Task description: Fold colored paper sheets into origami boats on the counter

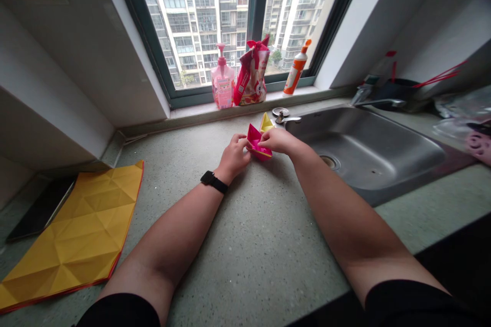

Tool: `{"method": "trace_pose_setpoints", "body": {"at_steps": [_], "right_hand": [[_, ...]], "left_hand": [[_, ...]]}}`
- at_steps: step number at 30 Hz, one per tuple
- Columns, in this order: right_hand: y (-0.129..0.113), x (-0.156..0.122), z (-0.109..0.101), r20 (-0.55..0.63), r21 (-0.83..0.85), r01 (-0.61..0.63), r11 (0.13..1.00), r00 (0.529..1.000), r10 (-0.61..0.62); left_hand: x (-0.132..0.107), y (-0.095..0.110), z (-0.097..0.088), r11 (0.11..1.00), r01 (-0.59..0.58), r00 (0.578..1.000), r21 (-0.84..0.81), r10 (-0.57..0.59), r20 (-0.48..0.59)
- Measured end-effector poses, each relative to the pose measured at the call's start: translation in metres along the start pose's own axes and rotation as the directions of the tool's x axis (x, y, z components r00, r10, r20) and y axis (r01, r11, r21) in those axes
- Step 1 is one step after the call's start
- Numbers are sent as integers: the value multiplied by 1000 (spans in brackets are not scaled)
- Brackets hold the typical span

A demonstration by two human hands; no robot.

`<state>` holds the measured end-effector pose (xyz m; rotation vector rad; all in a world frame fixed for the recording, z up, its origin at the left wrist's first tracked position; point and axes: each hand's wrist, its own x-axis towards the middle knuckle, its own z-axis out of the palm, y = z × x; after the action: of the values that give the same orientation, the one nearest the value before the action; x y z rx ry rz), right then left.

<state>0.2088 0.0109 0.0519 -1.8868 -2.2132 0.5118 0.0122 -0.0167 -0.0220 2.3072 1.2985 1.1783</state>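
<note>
A small pink folded paper boat [261, 153] with a raised peak sits on the counter between my hands. My left hand [235, 155], below a black wristwatch [214, 181], holds the boat's left end between its fingers. From the other side my right hand [279, 141] reaches over the boat, its fingers pinched at the inner right part; the fingertips are partly hidden. Just behind the boat stands a yellow folded paper piece [266, 121], its lower part covered by my right hand.
Creased yellow paper sheets [84, 225] lie at left over a dark flat object [42, 209]. A steel sink [368, 138] is at right. On the sill stand a pink pump bottle [222, 84], a red bag [253, 76] and an orange-white bottle [296, 70].
</note>
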Motion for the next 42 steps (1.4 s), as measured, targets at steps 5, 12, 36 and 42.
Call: {"method": "trace_pose_setpoints", "body": {"at_steps": [5,12,36,42], "right_hand": [[-10,-5,-2,-20,7,-31,999,999,32],[-10,-4,3,-170,-54,-75,996,983,64],[-9,-1,-4,-432,130,-45,991,897,97],[-10,-1,-4,-544,180,69,981,838,41]], "left_hand": [[1,-2,0,1000,17,1000,15,-17,-8],[2,-4,2,1000,13,1000,-1,-13,-18],[3,-6,5,995,86,994,-48,-82,71],[5,-5,7,991,104,992,-87,-97,79]]}}
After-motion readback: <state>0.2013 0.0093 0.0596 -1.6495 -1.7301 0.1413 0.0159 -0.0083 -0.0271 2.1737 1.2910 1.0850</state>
